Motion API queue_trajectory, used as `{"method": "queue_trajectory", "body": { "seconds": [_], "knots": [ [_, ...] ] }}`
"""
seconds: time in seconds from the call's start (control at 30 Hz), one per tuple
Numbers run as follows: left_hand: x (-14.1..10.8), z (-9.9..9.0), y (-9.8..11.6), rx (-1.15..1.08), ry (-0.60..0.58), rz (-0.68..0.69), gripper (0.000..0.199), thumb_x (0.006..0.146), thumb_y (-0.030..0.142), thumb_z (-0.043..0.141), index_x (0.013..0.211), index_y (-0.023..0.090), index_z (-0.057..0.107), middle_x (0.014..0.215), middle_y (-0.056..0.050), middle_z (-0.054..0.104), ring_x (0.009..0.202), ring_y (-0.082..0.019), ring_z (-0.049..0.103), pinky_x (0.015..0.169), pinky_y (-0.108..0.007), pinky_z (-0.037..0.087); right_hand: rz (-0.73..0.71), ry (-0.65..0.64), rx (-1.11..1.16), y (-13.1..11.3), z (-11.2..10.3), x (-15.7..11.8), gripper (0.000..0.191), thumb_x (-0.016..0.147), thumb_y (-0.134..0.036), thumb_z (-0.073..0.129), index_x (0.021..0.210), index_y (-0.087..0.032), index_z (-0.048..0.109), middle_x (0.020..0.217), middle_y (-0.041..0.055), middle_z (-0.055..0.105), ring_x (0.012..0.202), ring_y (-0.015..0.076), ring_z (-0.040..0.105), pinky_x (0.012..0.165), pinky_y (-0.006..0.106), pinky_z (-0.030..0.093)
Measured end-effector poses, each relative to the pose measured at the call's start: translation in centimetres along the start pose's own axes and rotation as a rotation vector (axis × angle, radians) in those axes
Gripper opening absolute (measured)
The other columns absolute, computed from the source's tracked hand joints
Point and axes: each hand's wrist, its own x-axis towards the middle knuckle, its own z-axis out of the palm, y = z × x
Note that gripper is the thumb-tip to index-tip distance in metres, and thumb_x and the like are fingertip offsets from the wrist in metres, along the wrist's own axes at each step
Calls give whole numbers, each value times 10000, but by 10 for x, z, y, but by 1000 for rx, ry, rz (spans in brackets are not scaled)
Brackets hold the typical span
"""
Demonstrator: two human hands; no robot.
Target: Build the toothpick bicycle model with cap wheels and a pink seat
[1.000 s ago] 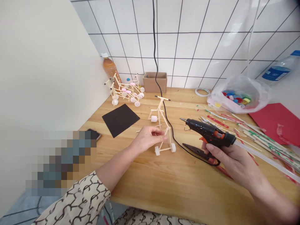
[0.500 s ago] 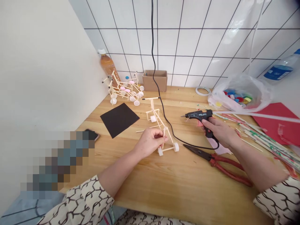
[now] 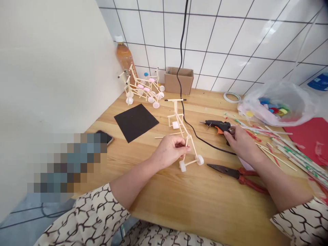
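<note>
White tiled wall (image 3: 205,41) above a wooden surface (image 3: 169,201)

Near the middle of the surface stands a stick-built tricycle frame (image 3: 189,136); the left hand (image 3: 169,150) pinches one of its rear sticks between thumb and fingers. The right hand (image 3: 242,141) is closed around the handle of a black glue gun (image 3: 217,124), its nozzle towards the frame. Pliers (image 3: 230,172) lie beside the right forearm, a black sheet (image 3: 136,122) left of the frame.

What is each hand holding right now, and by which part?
The left hand pinches the stick tricycle by its frame, just above a rear wheel. The right hand holds the glue gun by its handle.
</note>
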Motion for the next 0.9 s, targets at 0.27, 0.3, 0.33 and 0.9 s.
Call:
{"method": "queue_trajectory", "body": {
  "seconds": [0.27,0.3,0.33,0.9],
  "knots": [
    [-2,-1,0,-11,-11,21,105,721,200,615,639,136,599,494,34,537,461,-68,502,478,-185,403,-648,-185,16,-39,-8,-70,330,850,-293,521,1157,-174,497,1021,114,589,877,218,580,750,347,493],
    [-2,-1,0,-6,-11,19,103,722,201,614,643,136,600,495,33,542,462,-69,505,477,-184,406,-652,-220,8,-40,-5,-72,353,846,-275,528,1182,-175,484,1038,115,586,902,224,578,765,355,491],
    [-3,-1,0,-3,-11,15,105,722,202,614,642,136,599,494,31,545,461,-69,508,475,-184,409,-657,-247,2,-42,-1,-74,375,839,-258,536,1200,-177,474,1042,114,588,925,230,574,777,361,487],
    [-5,3,4,41,5,6,125,719,194,620,618,139,573,494,24,560,446,-81,523,452,-192,431,-653,-398,85,-52,15,-66,77,837,-115,468,840,-185,501,779,32,569,751,173,511,702,297,403]
  ]
}}
